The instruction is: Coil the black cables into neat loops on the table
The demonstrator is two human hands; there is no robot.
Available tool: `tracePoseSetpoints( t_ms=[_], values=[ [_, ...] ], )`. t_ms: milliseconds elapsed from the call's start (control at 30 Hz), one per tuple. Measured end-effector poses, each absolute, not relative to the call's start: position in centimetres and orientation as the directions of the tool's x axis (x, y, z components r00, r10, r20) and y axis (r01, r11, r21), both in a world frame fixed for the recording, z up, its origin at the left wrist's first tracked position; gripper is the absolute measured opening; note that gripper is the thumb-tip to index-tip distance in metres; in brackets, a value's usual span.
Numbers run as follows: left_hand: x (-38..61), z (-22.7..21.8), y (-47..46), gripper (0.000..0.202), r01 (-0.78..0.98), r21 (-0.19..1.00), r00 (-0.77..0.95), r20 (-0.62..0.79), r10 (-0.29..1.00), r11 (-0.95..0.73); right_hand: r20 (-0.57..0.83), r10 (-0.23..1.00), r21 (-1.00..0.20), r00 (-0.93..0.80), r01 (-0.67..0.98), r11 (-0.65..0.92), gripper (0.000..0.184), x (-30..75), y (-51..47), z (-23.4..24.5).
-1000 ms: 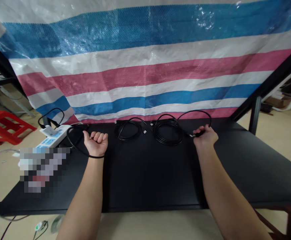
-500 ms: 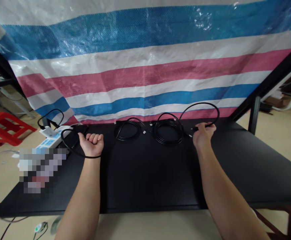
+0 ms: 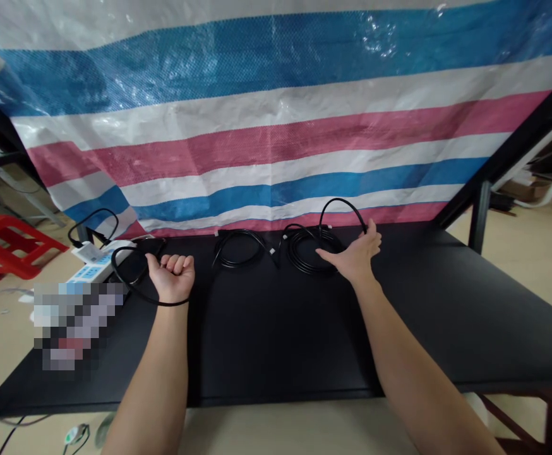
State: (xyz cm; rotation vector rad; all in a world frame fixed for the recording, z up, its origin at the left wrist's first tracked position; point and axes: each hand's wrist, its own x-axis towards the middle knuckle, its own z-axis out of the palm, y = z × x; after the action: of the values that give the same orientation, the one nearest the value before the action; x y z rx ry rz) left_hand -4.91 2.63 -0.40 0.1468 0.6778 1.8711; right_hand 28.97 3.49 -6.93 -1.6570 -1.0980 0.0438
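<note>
My left hand (image 3: 170, 278) is closed in a fist, palm side up, over the left part of the black table. A black cable (image 3: 120, 276) loops out beside it, one end passing at the thumb and the other crossing the wrist. My right hand (image 3: 355, 254) has its thumb spread away from the fingers, at the right edge of a coiled black cable (image 3: 299, 262). A raised arc of that cable (image 3: 340, 200) comes down behind its fingers. Between the hands lies a second coiled black cable (image 3: 235, 262) with a pale connector (image 3: 272, 251).
A white power strip (image 3: 91, 270) with a plugged-in adapter stands at the table's left, near a red stool (image 3: 15, 243) on the floor. Behind the table (image 3: 276, 341) hangs a striped plastic sheet (image 3: 266, 151). Black frame posts (image 3: 479, 215) rise at both sides.
My right hand has moved left to the coil and its fingers have spread from a pinch on the cable end. The raised cable arc has shifted left. My left hand is nearly unchanged.
</note>
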Motion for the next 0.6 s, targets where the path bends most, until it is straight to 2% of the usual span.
tracePoseSetpoints(
  t_ms=[133, 233, 300, 400, 600],
  values=[
    [-5.1, -0.5, 2.7, 0.056, -0.816, 0.522, -0.398, -0.196, 0.896, -0.248, 0.469, 0.545, -0.858, 0.695, 0.506, 0.093, 0.085, 29.3, 3.5, -6.3],
    [-5.4, -0.7, 2.9, 0.057, -0.815, 0.530, -0.383, -0.185, 0.905, -0.237, 0.357, 0.444, -0.934, 0.822, 0.304, 0.189, 0.058, 30.1, 3.6, -5.7],
    [-5.5, -0.8, 3.0, 0.057, -0.814, 0.532, -0.379, -0.186, 0.907, -0.231, 0.269, 0.418, -0.950, 0.868, 0.167, 0.263, 0.049, 30.7, 3.8, -5.4],
    [-5.6, -1.0, 3.1, 0.057, -0.809, 0.543, -0.370, -0.173, 0.913, -0.225, 0.142, 0.505, -0.941, 0.851, -0.042, 0.336, 0.046, 31.2, 3.9, -5.1],
    [-5.0, -1.2, 3.2, 0.058, -0.776, 0.616, -0.300, -0.174, 0.938, -0.134, -0.024, 0.713, -0.859, 0.701, -0.379, 0.344, 0.049, 30.6, 3.6, -4.5]
  ],
)
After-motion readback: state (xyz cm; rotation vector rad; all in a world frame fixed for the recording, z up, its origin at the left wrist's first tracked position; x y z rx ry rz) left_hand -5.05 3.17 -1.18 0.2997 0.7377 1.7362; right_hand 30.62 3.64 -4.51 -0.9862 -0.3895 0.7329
